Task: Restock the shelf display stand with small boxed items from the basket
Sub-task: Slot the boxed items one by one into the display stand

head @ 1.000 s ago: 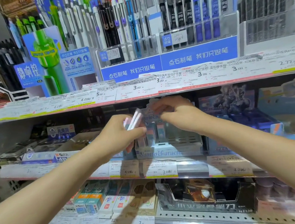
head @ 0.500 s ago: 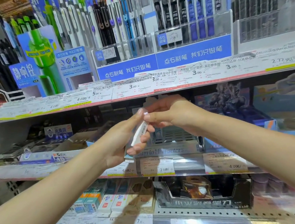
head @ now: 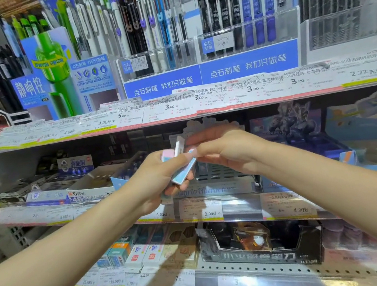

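My left hand (head: 158,181) is curled round a small bunch of boxes (head: 178,165), held up in front of the middle shelf. They are slim and flat, pale pink and light blue with white edges; one end shows pink by my thumb, a white edge sticks up above it, and the blue one slants down past my fingers. How many I hold I cannot tell.

My right hand (head: 228,152) meets them from the other side, thumb and fingertips pinching the upper end of the blue box, so both hands are closed on the bunch at once.

Just behind my hands sits the stand (head: 220,181), a pale tray with a slotted back wall and script lettering on its front lip, standing on the middle shelf (head: 242,207) above price tags (head: 210,212). Pens (head: 146,25) hang in rows over the top shelf.
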Tool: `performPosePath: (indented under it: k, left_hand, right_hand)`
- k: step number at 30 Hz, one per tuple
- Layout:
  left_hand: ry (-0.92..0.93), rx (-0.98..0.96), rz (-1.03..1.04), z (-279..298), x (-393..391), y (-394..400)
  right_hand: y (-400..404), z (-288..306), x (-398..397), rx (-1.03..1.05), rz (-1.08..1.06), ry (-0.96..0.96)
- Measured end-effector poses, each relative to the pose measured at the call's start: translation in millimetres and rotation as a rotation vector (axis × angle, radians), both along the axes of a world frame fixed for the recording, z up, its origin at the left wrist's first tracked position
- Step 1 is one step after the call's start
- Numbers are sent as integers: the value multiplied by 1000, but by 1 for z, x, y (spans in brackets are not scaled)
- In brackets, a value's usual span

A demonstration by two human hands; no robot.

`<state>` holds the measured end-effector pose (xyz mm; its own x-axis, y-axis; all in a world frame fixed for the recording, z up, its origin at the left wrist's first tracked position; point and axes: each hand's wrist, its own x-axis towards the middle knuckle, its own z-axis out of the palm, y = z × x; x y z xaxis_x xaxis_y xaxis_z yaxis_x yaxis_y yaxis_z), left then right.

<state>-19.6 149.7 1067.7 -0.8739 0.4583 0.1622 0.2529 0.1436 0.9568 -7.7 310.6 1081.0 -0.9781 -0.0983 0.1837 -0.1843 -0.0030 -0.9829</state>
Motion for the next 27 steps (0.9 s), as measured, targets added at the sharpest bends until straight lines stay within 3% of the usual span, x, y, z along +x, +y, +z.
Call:
performPosePath:
  k: [4, 6, 10, 12, 14, 19, 27]
  left_hand:
    - [113, -20, 34, 1, -4, 0]
    - [267, -100, 87, 1, -7, -3]
    - [755, -470, 243, -1, -21, -18]
    - [876, -693, 267, -2, -28, -24]
    - [891, -829, 262, -3, -32, -25]
    - [784, -893, 189, -9, -41, -24]
    - [745, -931, 108, -7, -50, -29]
  right_hand:
    - [-2, 2, -3, -43, -4, -29]
    - [0, 6, -6, -37, -52, -27]
    - [13, 11, -18, 230, -294, 110]
    - [18, 8, -24, 397, -363, 163]
    - [19, 4, -27, 529, -403, 249]
    - [13, -2, -28, 757, -395, 360]
    - [10, 1, -28, 870, -343, 340]
